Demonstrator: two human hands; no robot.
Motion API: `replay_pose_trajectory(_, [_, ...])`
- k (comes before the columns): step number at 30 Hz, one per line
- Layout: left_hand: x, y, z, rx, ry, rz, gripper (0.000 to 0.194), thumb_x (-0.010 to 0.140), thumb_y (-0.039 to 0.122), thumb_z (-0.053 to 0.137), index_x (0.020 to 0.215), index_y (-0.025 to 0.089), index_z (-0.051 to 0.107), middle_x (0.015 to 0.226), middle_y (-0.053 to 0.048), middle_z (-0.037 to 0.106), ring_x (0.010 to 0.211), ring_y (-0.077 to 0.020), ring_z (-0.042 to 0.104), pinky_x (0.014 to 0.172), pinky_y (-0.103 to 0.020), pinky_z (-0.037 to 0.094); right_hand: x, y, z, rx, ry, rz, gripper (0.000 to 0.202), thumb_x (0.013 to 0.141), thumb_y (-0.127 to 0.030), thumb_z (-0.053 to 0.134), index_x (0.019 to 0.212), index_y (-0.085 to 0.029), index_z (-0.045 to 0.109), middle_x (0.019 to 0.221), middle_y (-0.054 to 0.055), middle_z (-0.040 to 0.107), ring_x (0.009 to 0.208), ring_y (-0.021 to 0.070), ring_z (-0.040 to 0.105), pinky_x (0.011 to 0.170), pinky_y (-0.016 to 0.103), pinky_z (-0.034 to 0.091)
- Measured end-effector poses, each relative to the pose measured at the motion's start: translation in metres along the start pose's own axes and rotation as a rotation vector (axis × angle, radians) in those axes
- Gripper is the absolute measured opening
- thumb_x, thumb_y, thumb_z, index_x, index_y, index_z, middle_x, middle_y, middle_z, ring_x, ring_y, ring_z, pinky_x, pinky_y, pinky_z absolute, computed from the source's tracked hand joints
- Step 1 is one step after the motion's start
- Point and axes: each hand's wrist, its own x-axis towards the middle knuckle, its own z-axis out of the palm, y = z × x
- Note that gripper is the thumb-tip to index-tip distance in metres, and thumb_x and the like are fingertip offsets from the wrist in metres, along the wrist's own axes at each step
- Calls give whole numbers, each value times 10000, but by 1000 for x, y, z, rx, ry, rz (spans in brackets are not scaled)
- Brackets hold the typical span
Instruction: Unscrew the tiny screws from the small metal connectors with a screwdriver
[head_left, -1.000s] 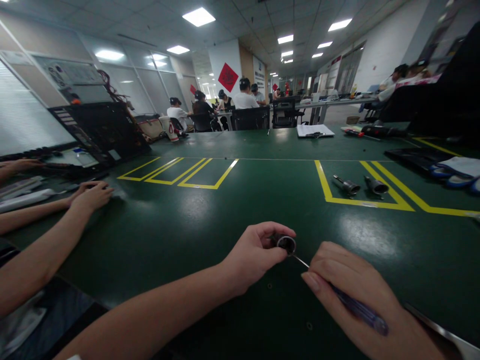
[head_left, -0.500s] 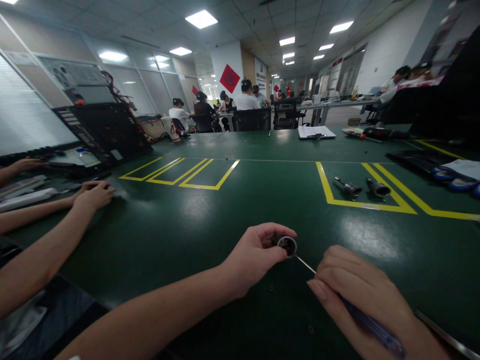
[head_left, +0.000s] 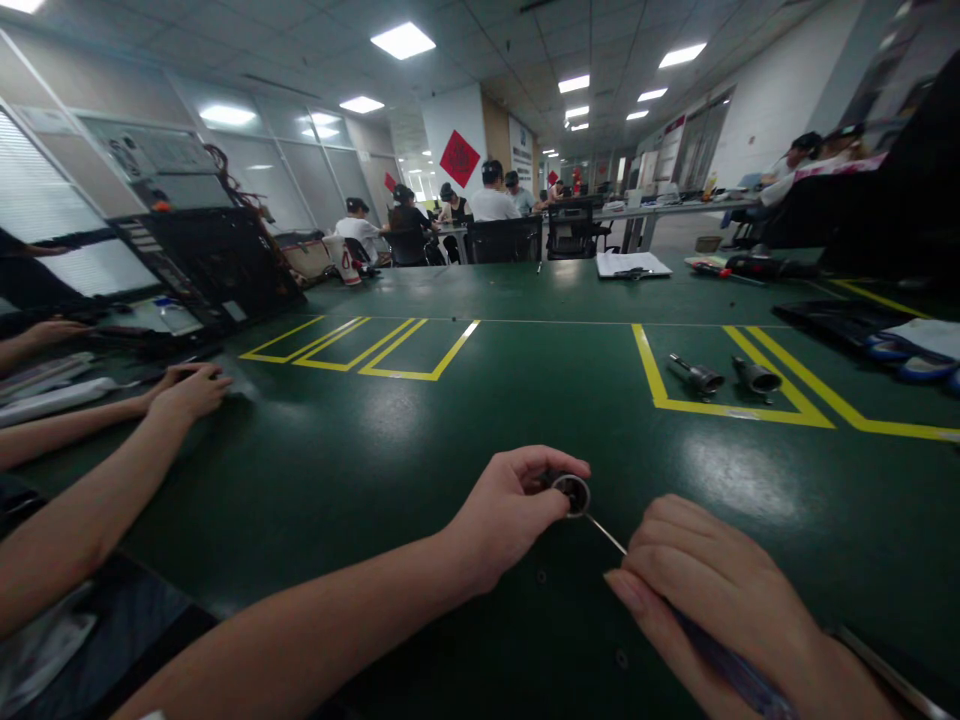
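1. Well, at the far left, a co-worker's bare hand (head_left: 184, 390) is over the dark green, glossy counter (head_left: 375, 480); what it grips is too unclear to tell.
2. Next come open-ended outlines of bright yellow tape (head_left: 397, 374) on the surface.
3. Near the middle is the person's left hand (head_left: 502, 520), its fingers clamped around a small, dark grey metal cup-shaped part (head_left: 573, 494), held with the round open mouth facing the camera.
4. Just right of that, the thin silver shaft of a screwdriver with a translucent purplish handle (head_left: 731, 660) reaches the part's lower rim; whether its tip sits in a screw cannot be told.
5. The right hand (head_left: 712, 575) has its fingers wrapped around that handle.
6. Beyond it, two similar grey metal cup-shaped parts with stems (head_left: 696, 377) lie side by side, apart, within another yellow outline.
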Motion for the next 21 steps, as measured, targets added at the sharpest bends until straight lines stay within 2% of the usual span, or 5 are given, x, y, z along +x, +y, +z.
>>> replay_pose_trajectory(17, [2,-3,0,-12,-3,21,186,699,53,571,837,140,661,927,-57,679,823,-172,652,771,-329,512,-2,-2,2,-14,24,-14,238,844,-87,448,636,-182,513,590,8,531,549,115,484,492,236,381])
replay_pose_trajectory(21, [4,-5,-1,-25,1,29,152,712,65,573,813,141,656,941,-56,676,803,-163,655,746,-316,519,-1,-1,-7,96,49,83,295,882,-158,414,601,-188,499,529,-11,500,487,93,469,453,209,368])
